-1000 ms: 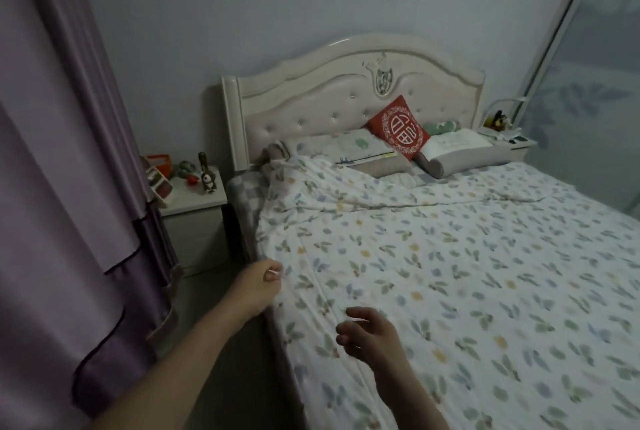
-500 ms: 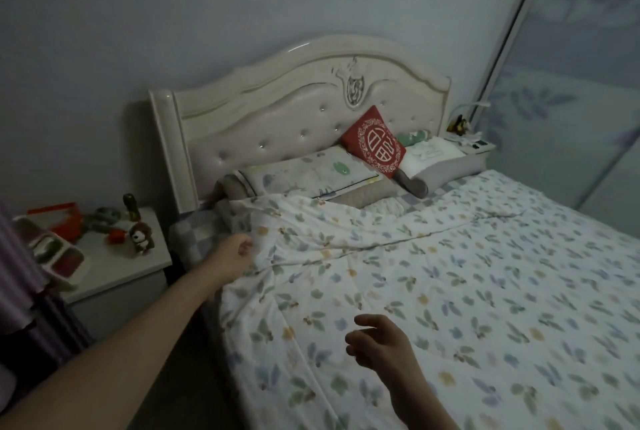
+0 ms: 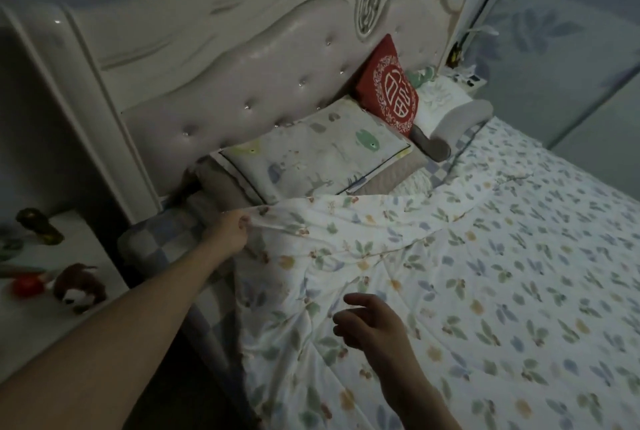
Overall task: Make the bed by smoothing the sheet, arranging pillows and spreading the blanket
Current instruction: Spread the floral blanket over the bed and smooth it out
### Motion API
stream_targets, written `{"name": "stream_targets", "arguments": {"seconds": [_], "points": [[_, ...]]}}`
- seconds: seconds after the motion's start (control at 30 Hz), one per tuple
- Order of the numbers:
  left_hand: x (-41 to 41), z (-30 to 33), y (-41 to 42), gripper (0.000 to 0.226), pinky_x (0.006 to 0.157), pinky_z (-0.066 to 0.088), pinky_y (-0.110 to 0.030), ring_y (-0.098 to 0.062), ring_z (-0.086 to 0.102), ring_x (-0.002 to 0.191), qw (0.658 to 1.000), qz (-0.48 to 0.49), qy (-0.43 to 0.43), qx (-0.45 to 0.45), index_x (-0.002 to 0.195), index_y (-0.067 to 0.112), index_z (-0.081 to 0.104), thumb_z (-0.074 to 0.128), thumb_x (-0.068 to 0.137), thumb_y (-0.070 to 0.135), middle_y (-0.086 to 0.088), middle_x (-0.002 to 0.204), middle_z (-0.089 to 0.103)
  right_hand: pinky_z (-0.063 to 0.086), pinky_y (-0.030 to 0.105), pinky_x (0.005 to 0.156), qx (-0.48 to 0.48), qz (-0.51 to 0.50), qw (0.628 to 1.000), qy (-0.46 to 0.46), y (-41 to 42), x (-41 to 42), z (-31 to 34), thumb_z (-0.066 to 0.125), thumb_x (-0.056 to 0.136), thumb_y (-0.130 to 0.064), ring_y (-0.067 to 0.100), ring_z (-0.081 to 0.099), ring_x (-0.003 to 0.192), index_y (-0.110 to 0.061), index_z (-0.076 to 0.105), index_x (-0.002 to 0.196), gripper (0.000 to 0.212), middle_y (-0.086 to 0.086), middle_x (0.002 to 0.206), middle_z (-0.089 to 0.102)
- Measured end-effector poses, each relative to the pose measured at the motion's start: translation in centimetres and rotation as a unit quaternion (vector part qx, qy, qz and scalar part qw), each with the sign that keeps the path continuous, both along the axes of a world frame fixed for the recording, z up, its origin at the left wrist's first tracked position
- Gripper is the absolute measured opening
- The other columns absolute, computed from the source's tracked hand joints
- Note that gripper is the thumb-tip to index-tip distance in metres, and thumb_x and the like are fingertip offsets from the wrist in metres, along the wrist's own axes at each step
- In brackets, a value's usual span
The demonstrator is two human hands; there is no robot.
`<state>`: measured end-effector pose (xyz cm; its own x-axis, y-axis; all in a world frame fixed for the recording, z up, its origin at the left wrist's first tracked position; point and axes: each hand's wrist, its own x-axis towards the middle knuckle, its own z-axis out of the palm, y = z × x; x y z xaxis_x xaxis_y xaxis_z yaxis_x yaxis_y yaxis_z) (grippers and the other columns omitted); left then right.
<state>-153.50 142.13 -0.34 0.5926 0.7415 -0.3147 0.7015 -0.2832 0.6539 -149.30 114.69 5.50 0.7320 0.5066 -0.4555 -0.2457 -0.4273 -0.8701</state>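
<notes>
The left hand [image 3: 231, 229] pinches the top corner of the leaf-patterned blanket [image 3: 467, 277] between curled fingers, and the cloth is drawn taut from that grip into folds running away to the right. The right hand [image 3: 372, 324] hovers just above the blanket, nearer the person than the left hand, with its fingers loosely curled and holding nothing.

Just beyond the left hand, a checked sheet [image 3: 162, 239] shows bare at the mattress corner where the blanket does not reach. Beyond and to the right of that hand a printed pillow [image 3: 311, 149] lies on a grey-brown pillow [image 3: 221, 187], both against the tufted headboard [image 3: 249, 69]. Farther right, a red embroidered cushion [image 3: 389, 83] leans upright against the headboard, touching the printed pillow's far end. Past the cushion lies a grey contoured pillow [image 3: 460, 118] with a pale cloth [image 3: 438, 97] on top.

The blanket covers the bed from below the pillows to the picture's near and right edges, wrinkled around the right hand and flatter farther right.

To the left of the left arm stands a white nightstand [image 3: 86, 246]. On it are a small brown-and-white plush toy [image 3: 78, 286], a red ball [image 3: 27, 286] just beside the toy, and a dark bottle-shaped ornament [image 3: 40, 225] farther back.
</notes>
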Motion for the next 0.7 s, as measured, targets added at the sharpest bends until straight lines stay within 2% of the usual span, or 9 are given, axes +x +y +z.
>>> {"name": "stream_targets", "arguments": {"seconds": [0.13, 0.27, 0.33, 0.37, 0.4, 0.43, 0.53, 0.63, 0.7], "points": [[1.4, -3.3, 1.7, 0.042, 0.102, 0.035, -0.036, -0.035, 0.043, 0.125, 0.998, 0.059, -0.005, -0.011, 0.133, 0.000, 0.040, 0.046, 0.092, 0.006, -0.023, 0.137, 0.044, 0.051, 0.026, 0.067, -0.021, -0.005, 1.000, 0.009, 3.0, 0.4, -2.1, 0.063, 0.084, -0.006, 0.018, 0.066, 0.075, -0.017, 0.061, 0.099, 0.019, 0.007, 0.081, 0.071], [2.5, -7.3, 2.8, 0.070, 0.101, 0.040, -0.034, -0.031, 0.044, 0.126, 0.955, 0.200, -0.096, -0.195, 0.141, 0.000, 0.026, 0.065, 0.084, 0.010, -0.018, 0.142, 0.039, 0.050, 0.028, 0.068, -0.041, -0.014, 0.999, 0.027, 4.1, 0.2, -4.8, 0.063, 0.083, -0.004, 0.018, 0.066, 0.073, -0.016, 0.062, 0.098, 0.019, 0.006, 0.077, 0.070], [2.7, -8.5, 3.1, 0.053, 0.074, 0.055, -0.024, -0.024, 0.062, 0.099, 0.906, 0.262, -0.154, -0.295, 0.129, 0.002, 0.047, 0.068, 0.081, 0.010, -0.013, 0.113, 0.065, 0.050, 0.026, 0.067, -0.049, -0.014, 0.998, 0.037, 4.3, 0.1, -5.8, 0.063, 0.083, -0.004, 0.016, 0.065, 0.072, -0.016, 0.061, 0.098, 0.019, 0.004, 0.075, 0.069], [3.3, -9.3, 2.6, 0.034, 0.058, 0.053, -0.018, -0.018, 0.065, 0.081, 0.895, 0.266, -0.166, -0.318, 0.115, 0.003, 0.056, 0.065, 0.083, 0.008, -0.006, 0.085, 0.072, 0.050, 0.026, 0.068, -0.054, -0.020, 0.997, 0.043, 3.8, 0.0, -6.3, 0.062, 0.083, -0.005, 0.015, 0.065, 0.072, -0.016, 0.061, 0.099, 0.019, 0.005, 0.076, 0.069], [3.5, -9.2, 2.6, 0.025, 0.054, 0.051, -0.017, -0.015, 0.064, 0.075, 0.894, 0.263, -0.167, -0.323, 0.109, 0.005, 0.059, 0.062, 0.084, 0.005, 0.001, 0.069, 0.071, 0.050, 0.025, 0.068, -0.054, -0.017, 0.997, 0.048, 4.0, 0.0, -6.3, 0.062, 0.084, -0.006, 0.014, 0.065, 0.072, -0.016, 0.060, 0.100, 0.019, 0.005, 0.077, 0.069], [3.8, -9.3, 2.4, 0.022, 0.063, 0.051, -0.020, -0.015, 0.063, 0.084, 0.900, 0.251, -0.163, -0.317, 0.107, 0.007, 0.060, 0.061, 0.085, 0.005, 0.003, 0.073, 0.071, 0.050, 0.025, 0.069, -0.056, -0.016, 0.997, 0.050, 3.9, 0.0, -6.5, 0.062, 0.084, -0.007, 0.014, 0.065, 0.072, -0.016, 0.060, 0.101, 0.019, 0.005, 0.078, 0.069], [4.6, -9.9, 2.2, 0.071, 0.100, 0.044, -0.038, -0.026, 0.050, 0.121, 0.907, 0.253, -0.173, -0.288, 0.138, 0.007, 0.038, 0.072, 0.076, 0.014, -0.007, 0.135, 0.050, 0.050, 0.024, 0.068, -0.051, -0.027, 0.997, 0.049, 2.3, -0.2, -6.4, 0.062, 0.084, -0.008, 0.012, 0.065, 0.071, -0.016, 0.060, 0.102, 0.019, 0.006, 0.081, 0.070], [4.8, -9.6, 2.6, 0.088, 0.099, 0.044, -0.043, -0.030, 0.049, 0.122, 0.877, 0.281, -0.184, -0.342, 0.141, 0.003, 0.034, 0.078, 0.069, 0.027, -0.011, 0.140, 0.044, 0.051, 0.023, 0.065, -0.049, -0.048, 0.997, 0.042, 0.8, 0.4, -6.5, 0.062, 0.084, -0.009, 0.011, 0.066, 0.069, -0.017, 0.061, 0.100, 0.017, 0.006, 0.081, 0.070], [5.4, -9.3, 1.6, 0.075, 0.098, 0.042, -0.042, -0.031, 0.049, 0.119, 0.883, 0.269, -0.163, -0.349, 0.138, -0.001, 0.033, 0.071, 0.078, 0.020, -0.016, 0.131, 0.048, 0.050, 0.022, 0.064, -0.052, -0.066, 0.996, 0.038, -0.3, 0.7, -6.9, 0.062, 0.084, -0.009, 0.012, 0.066, 0.068, -0.017, 0.060, 0.097, 0.016, 0.007, 0.083, 0.071]]}}
